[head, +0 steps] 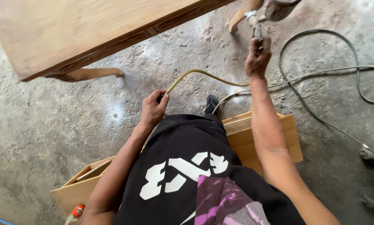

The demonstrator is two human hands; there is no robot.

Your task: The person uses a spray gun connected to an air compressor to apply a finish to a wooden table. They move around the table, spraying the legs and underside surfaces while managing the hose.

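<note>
Looking down from the head view, the right hand [258,56] is raised and closed in a full fist around the handle of a spray gun [265,12]. The gun's metal body sits above the hand at the top edge of the frame, partly cut off. The left hand [153,109] is lower and nearer the body, fingers curled shut around a yellowish hose [203,74]. The hose arcs from the left hand up and across toward the right wrist, where it passes behind the forearm.

A grey cable [320,75] loops over the floor to the right of the right arm and trails off toward the right edge.

The floor [49,133] is rough, mottled grey concrete with pale dusty patches. A wooden table [70,33] fills the upper left; its top is bare wood with a carved edge, and one curved leg shows beneath it. A second curved leg shows near the gun. A wooden box [270,137] lies behind the person's legs, spanning from lower left to right. A small bottle [75,212] with an orange cap lies by the box's lower left corner. The person wears black clothing with a white print.
</note>
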